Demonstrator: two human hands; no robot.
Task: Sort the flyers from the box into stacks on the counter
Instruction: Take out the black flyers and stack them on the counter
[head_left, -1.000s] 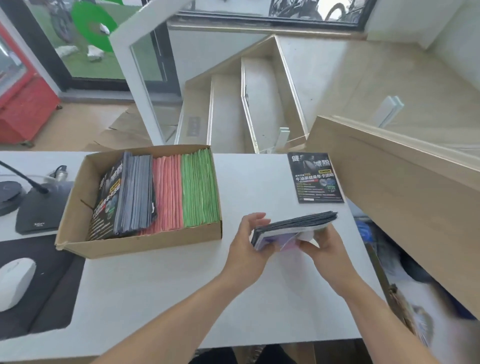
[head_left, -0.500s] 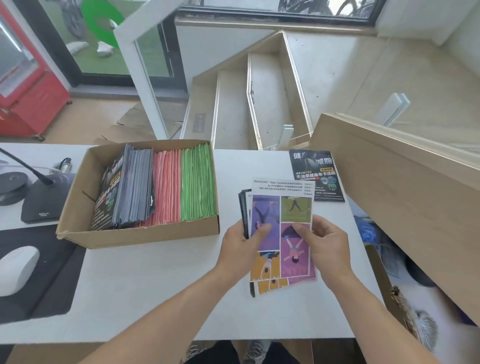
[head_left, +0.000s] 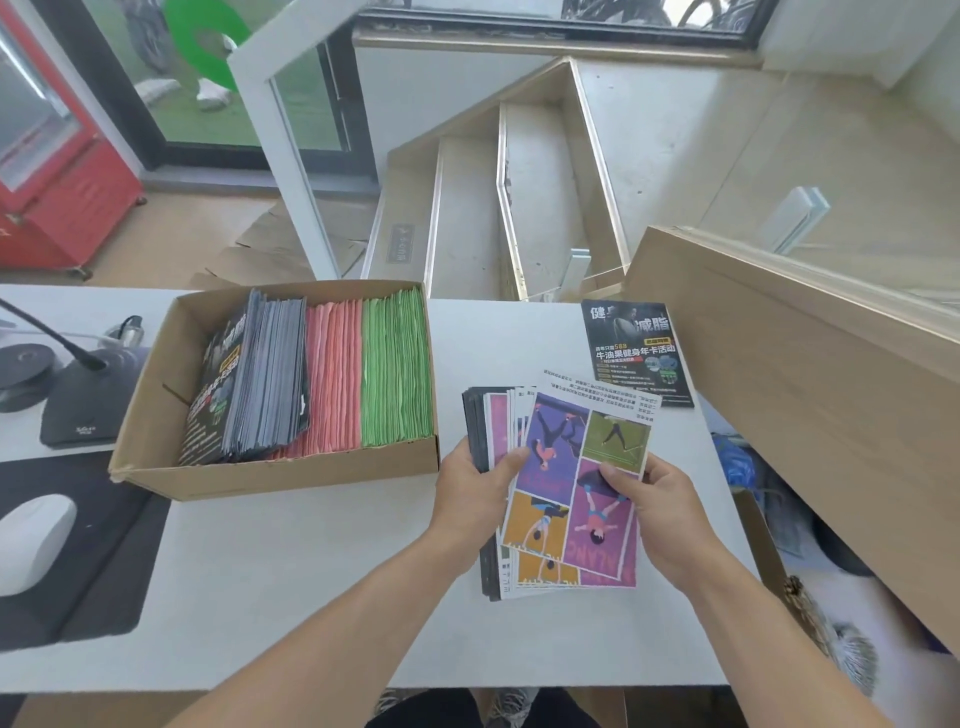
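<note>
Both hands grip fanned flyer stack (head_left: 566, 499) at frame centre: left hand (head_left: 475, 499) pinches left edge, right hand (head_left: 662, 512) pinches top sheet; box (head_left: 270, 475) to left on worktop (head_left: 322, 597).

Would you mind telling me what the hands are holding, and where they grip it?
A fanned bundle of flyers: left hand grips its left edge, right hand pinches the top colourful flyer's right edge.

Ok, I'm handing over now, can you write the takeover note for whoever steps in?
Left hand: grips the fanned bundle of colourful illustrated flyers above the white counter.
Right hand: pinches the top flyer, angled off the bundle.
Done: one black fitness flyer lies on the counter.
Left: sort the bundle; the cardboard box holds black, pink and green flyers.
</note>
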